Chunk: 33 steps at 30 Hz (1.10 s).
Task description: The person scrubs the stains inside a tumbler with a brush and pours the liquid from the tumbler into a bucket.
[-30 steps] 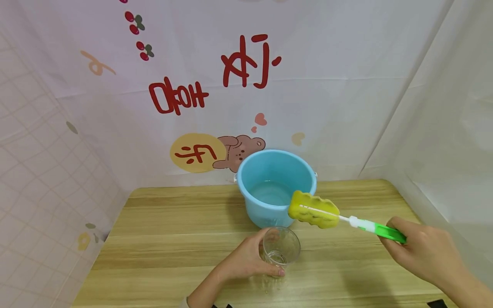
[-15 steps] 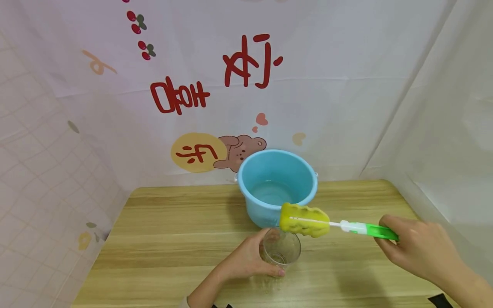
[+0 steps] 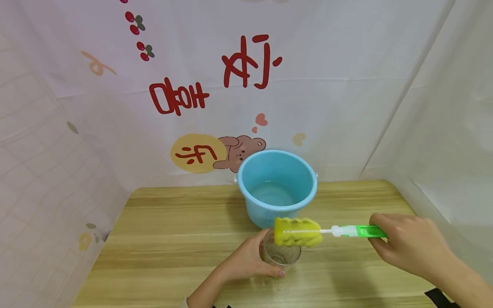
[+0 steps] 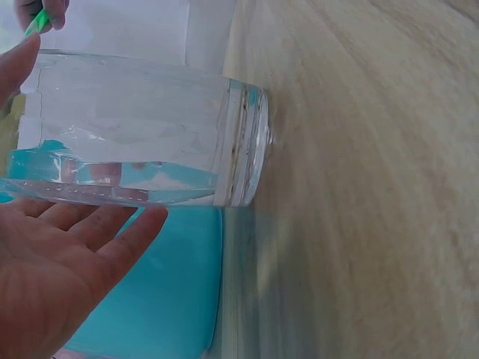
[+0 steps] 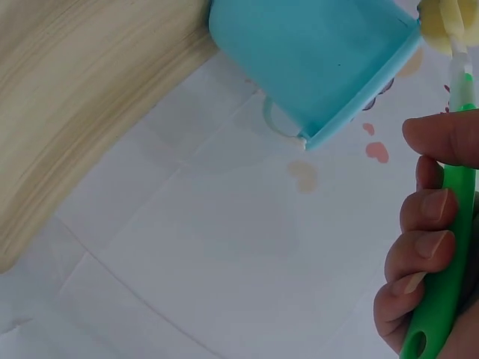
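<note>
White printed cloth (image 3: 346, 119) hangs behind a wood-grain desk (image 3: 173, 222). Toward the near side of the desk, a clear glass cup (image 3: 288, 256) stands mouth up, and the left hand (image 3: 248, 260) holds it from the side, its fingers and thumb parted just enough to span the wall. A brush (image 3: 340, 231) is held nearly level, its yellow sponge head (image 3: 298, 232) overlapping the cup's rim from above; whether they touch, I cannot tell. At its other end, the right hand (image 3: 414, 244) grips the green handle (image 3: 371, 231), fingers curled closely round it. Just beyond the cup, a light-blue bucket (image 3: 259, 214) stands upright with water (image 3: 271, 194) inside. Behind that, the cloth shows a bear (image 3: 240, 156) and red characters (image 3: 243, 49).
</note>
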Available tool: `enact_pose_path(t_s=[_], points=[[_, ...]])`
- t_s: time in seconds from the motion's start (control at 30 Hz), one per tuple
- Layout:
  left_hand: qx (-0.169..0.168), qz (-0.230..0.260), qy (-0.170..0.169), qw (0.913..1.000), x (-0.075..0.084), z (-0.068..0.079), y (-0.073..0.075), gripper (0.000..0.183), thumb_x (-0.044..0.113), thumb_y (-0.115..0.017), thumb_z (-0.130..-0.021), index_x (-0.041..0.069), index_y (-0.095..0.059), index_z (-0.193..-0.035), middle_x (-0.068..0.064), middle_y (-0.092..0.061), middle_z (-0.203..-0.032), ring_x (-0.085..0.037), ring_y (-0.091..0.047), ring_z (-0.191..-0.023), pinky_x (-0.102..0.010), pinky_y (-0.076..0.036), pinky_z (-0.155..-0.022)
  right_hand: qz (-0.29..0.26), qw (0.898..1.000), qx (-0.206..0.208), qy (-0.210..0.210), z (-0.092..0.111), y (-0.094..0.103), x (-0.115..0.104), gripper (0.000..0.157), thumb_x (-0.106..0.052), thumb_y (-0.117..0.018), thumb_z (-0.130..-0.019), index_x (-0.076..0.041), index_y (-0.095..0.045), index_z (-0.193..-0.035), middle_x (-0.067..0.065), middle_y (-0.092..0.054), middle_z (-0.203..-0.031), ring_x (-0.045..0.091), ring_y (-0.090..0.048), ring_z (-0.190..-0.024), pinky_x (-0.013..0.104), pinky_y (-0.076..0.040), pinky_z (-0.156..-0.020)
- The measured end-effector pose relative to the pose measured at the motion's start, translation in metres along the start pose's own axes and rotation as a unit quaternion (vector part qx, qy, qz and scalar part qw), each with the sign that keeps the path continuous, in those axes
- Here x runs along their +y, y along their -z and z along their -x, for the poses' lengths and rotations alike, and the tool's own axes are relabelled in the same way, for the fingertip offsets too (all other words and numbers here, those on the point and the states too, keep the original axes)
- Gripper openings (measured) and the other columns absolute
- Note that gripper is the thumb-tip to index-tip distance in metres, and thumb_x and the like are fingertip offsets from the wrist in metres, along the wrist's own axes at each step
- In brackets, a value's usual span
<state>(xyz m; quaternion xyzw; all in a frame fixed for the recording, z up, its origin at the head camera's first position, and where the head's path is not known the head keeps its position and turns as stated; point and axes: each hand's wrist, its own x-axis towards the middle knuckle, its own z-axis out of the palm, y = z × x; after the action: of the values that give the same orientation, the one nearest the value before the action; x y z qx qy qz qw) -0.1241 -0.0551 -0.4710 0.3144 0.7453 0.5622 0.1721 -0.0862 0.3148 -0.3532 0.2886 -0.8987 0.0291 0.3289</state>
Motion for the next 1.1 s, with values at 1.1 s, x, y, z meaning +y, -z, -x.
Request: enact_pose_path(t_s=[1.1], points=[[0.005,-0.003,0.024,0.9997,0.002,0.001,-0.001,0.088,0.038,-0.095,-0.078,0.036,-0.046,-0.151,0.014,-0.056,-0.142,-0.008,-0.053,-0.131,-0.034,-0.04,-0.114,0.013,0.985,-0.084,0.152,-0.077,0.012,-0.026,0.031,-0.005,-0.067,-0.06,-0.021,-0.042,-0.068,-0.015,-0.024,-0.063,0.004,-0.021,-0.057,0.023,-0.023,-0.053]])
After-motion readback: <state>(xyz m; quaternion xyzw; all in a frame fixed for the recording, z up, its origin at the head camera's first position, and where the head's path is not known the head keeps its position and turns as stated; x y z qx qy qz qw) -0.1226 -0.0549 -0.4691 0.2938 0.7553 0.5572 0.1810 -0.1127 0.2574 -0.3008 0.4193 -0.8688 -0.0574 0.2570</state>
